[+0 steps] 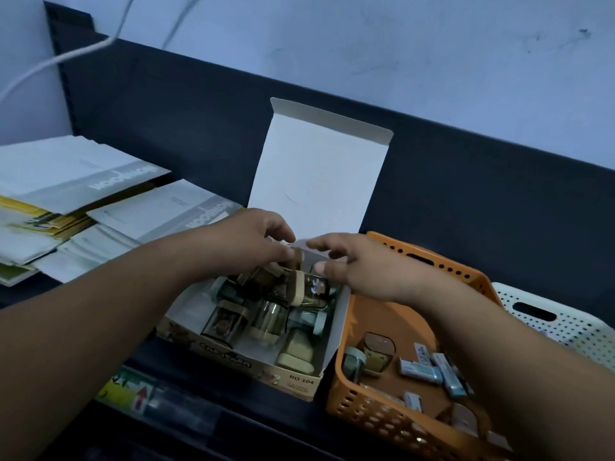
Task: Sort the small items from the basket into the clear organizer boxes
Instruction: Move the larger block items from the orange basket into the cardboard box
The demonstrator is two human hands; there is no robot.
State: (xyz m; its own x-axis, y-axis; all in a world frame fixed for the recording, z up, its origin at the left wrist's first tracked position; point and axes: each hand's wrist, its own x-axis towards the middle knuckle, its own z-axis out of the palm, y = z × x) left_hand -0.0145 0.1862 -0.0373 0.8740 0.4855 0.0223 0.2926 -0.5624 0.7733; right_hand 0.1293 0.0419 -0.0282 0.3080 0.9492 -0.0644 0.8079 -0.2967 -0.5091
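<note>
An open cardboard box [336, 337] with its white lid [319, 174] standing up holds several small clear sharpener-like items [266, 321] with tan and teal caps. My left hand [246, 241] reaches over the box's far end and pinches one small brown item [294, 256]. Just to the right, my right hand [359, 271] hovers over the box's far right corner, fingers spread and loosely curled, holding nothing. The orange basket [392, 424] sits right of the box with several small items [422, 371], erasers and sharpeners, lying on its floor.
A white perforated basket [572, 324] stands behind the orange one at the right. Stacks of papers and envelopes [83, 201] lie at the left. A dark clear box with a red arrow label [149, 397] sits near the front. A dark back panel [466, 194] runs behind everything.
</note>
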